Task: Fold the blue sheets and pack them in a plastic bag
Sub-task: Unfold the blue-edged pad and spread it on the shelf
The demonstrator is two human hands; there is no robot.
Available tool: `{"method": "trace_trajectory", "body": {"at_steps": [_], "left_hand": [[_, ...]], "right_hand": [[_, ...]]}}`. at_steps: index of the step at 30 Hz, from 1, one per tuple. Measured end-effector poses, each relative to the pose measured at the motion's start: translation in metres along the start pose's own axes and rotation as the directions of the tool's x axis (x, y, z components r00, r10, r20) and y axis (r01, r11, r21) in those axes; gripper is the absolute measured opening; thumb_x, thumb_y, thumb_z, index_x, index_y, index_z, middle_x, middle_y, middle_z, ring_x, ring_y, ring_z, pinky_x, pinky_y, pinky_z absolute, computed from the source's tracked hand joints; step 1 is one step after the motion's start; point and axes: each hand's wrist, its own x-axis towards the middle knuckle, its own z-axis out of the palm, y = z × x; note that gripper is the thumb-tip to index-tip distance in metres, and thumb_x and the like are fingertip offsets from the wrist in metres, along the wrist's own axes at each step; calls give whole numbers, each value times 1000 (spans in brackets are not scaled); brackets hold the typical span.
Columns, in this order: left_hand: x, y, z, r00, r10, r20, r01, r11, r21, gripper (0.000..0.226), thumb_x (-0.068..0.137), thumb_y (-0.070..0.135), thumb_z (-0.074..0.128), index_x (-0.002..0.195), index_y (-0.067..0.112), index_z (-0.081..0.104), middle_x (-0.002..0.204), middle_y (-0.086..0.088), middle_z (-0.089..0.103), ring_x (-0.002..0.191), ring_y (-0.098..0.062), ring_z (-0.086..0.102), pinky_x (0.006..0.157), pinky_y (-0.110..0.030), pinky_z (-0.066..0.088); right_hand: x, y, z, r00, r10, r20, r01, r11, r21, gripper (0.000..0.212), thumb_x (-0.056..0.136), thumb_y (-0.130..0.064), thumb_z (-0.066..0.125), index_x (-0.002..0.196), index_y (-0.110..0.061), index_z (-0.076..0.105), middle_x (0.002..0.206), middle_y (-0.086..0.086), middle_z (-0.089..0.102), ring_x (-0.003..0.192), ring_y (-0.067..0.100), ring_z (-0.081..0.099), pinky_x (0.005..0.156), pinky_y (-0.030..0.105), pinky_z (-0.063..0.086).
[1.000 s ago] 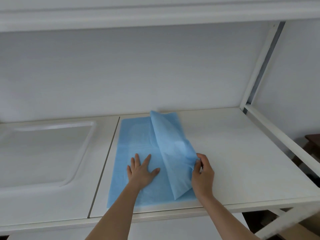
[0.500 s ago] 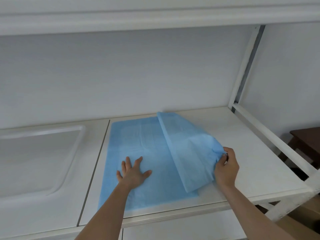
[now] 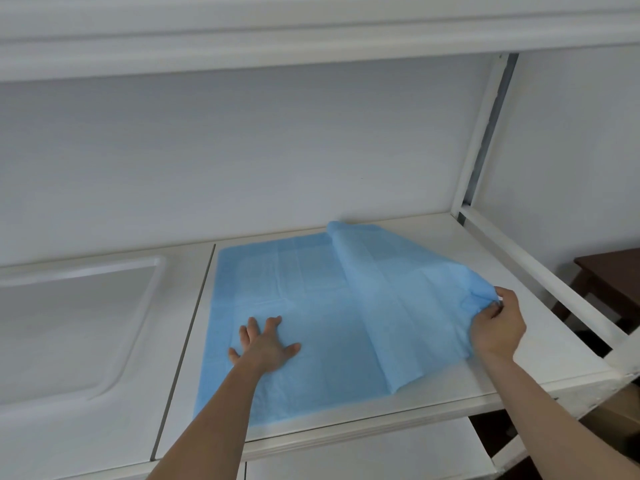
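A thin blue sheet (image 3: 304, 289) lies on the white shelf top (image 3: 540, 355). Its left part is flat; its right part rises in a flap (image 3: 408, 299) that slopes from a ridge near the back down to the right. My left hand (image 3: 265, 344) presses flat on the sheet's near left area, fingers spread. My right hand (image 3: 498, 325) pinches the flap's right edge, bunching it, and holds it a little above the shelf. No plastic bag is in view.
A shallow white tray-like recess (image 3: 69, 323) takes up the left of the surface. A white frame post (image 3: 481, 126) and a slanted rail (image 3: 540, 271) bound the right side. A dark wooden table (image 3: 609, 275) stands beyond it. A shelf board (image 3: 311, 32) hangs overhead.
My right hand has carried the pinched edge of the flap from the middle out to the right, unfolding the sheet wider. My left hand has stayed pressed on the sheet.
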Motion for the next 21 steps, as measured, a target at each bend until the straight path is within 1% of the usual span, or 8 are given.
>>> {"method": "trace_trajectory", "body": {"at_steps": [4,8,10,13,16,18,19,21], "left_hand": [[0,1,-1,1000,-7,-2,7,1000,0,77,83,63,53,146,40,15,157,-5,-5,146,-24,-4,112,-56,13],[0,2,-2,1000,-16,2,16,1000,5,77,83,63,54,145,40,16,157,-5,-3,146,-25,-3,112,-57,13],[0,3,-3,1000,-18,1,18,1000,10,77,82,63,54,145,40,16,157,-5,-2,146,-25,-2,112,-57,14],[-1,4,-3,1000,-20,-1,20,1000,11,77,82,62,55,145,39,17,156,-6,-1,145,-26,0,111,-57,15],[-4,5,-4,1000,-26,-10,26,999,22,76,82,63,54,145,39,18,155,-6,2,145,-26,2,111,-56,16],[-5,6,-4,999,-30,-13,31,999,26,75,83,63,54,144,39,19,154,-6,5,144,-26,5,111,-55,17],[-7,6,-5,999,-32,-14,32,999,30,74,83,63,53,144,39,20,153,-7,6,143,-26,7,111,-54,17],[-8,5,-5,999,-35,-18,35,999,38,74,82,65,52,144,39,20,152,-6,10,142,-27,10,111,-52,19]], "right_hand": [[12,-5,-6,988,96,-120,-104,993,-56,30,93,-1,36,116,-10,53,104,20,63,96,40,57,78,44,43],[7,-17,-3,980,15,-201,-50,984,-170,49,77,11,46,122,-8,53,114,18,61,105,43,50,86,50,41],[-4,-25,2,977,-91,-191,42,968,-246,56,70,13,51,123,-7,54,118,19,56,109,43,47,88,51,40],[-26,-30,13,940,-332,-82,303,920,-250,54,63,7,51,114,-8,56,114,16,55,108,38,47,89,48,36],[-56,-30,28,873,-462,157,486,853,-189,48,63,-3,47,108,-12,59,110,10,57,103,33,48,82,44,39],[-82,-28,39,838,-464,289,527,824,-207,43,66,-9,52,108,-14,61,106,10,58,99,35,53,77,43,45],[-94,-26,45,832,-431,350,524,817,-241,40,69,-13,55,109,-14,61,106,10,58,98,36,55,77,44,47],[-114,-22,55,833,-302,463,474,821,-317,37,78,-23,60,114,-16,61,111,11,57,103,37,53,83,47,45]]}}
